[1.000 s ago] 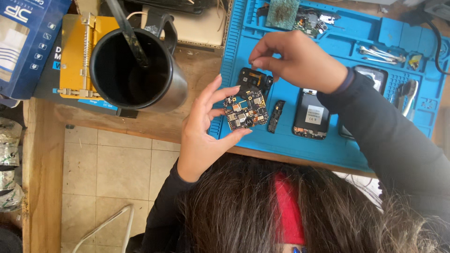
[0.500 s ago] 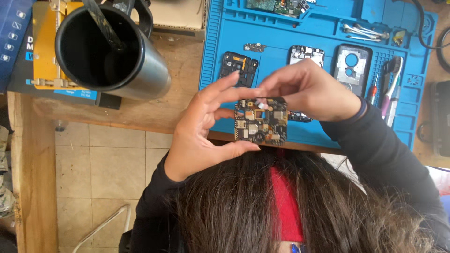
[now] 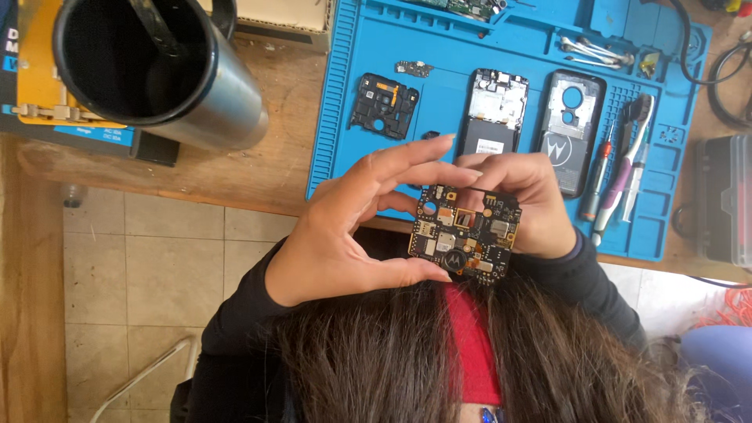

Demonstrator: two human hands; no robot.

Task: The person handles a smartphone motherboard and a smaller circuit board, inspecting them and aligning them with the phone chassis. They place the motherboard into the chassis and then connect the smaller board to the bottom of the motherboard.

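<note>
I hold a small black phone circuit board [image 3: 466,235] with gold and silver parts up close, above the near edge of the blue work mat [image 3: 345,117]. My left hand [image 3: 345,231] pinches its left side, thumb under the lower edge and fingers over the top. My right hand [image 3: 529,204] grips the board from the right and from behind. On the mat beyond lie a black plastic frame [image 3: 382,106], an open phone chassis [image 3: 492,113] and a dark back cover [image 3: 570,125].
A large metal cup [image 3: 157,70] stands on the wooden table at the left, over a yellow and blue box [image 3: 35,86]. A screwdriver [image 3: 599,176], brush [image 3: 630,157] and tweezers [image 3: 599,51] lie on the mat's right side. A clear plastic case [image 3: 724,200] sits far right.
The board has come off the mat and closer to my head. My right hand left the mat and joined the left on the board.
</note>
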